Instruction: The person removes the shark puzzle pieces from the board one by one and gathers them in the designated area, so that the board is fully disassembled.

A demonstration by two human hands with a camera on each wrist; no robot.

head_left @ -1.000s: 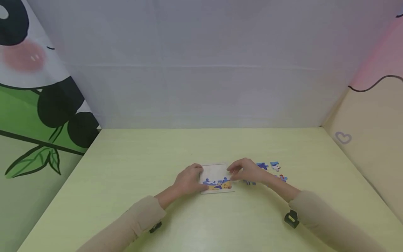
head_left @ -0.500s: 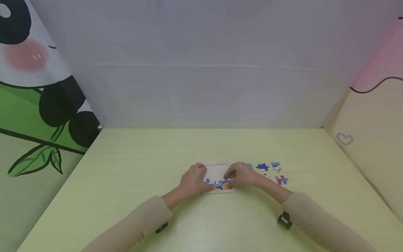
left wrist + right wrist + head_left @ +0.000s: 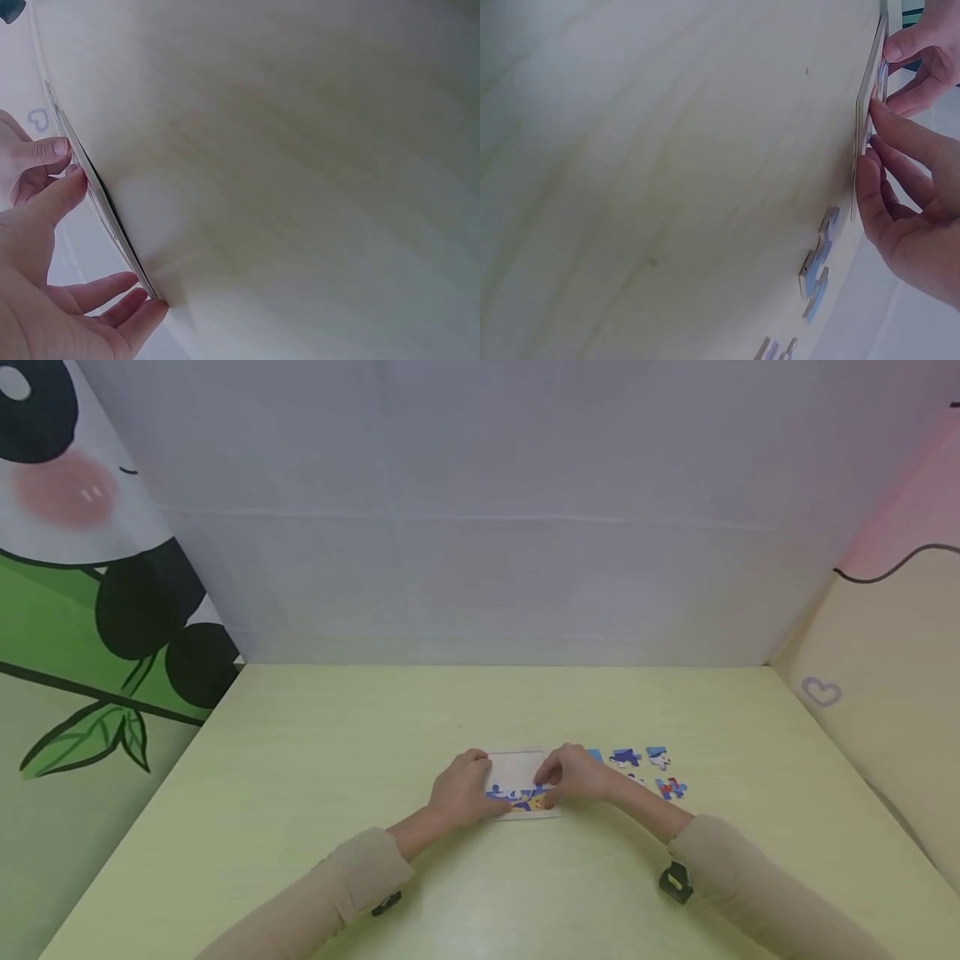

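Observation:
A small white puzzle board (image 3: 517,766) lies flat on the pale green table (image 3: 375,735), with a joined row of blue and orange pieces (image 3: 525,797) along its near edge. My left hand (image 3: 463,787) rests against the board's left side, fingers fairly straight, thumb on top. In the left wrist view my left hand (image 3: 90,300) touches the thin board edge (image 3: 105,206). My right hand (image 3: 573,774) presses its fingertips on the board's right part. In the right wrist view my right hand (image 3: 900,187) shows extended fingers lying on the board (image 3: 864,112).
Several loose blue, white and red puzzle pieces (image 3: 645,768) lie just right of the board, also visible as loose pieces (image 3: 817,270) in the right wrist view. A grey wall stands behind the table, a panda print on the left and a beige panel on the right.
My right hand has slid left from beside the loose pieces onto the board, uncovering those pieces. The left hand has stayed on the board's left side.

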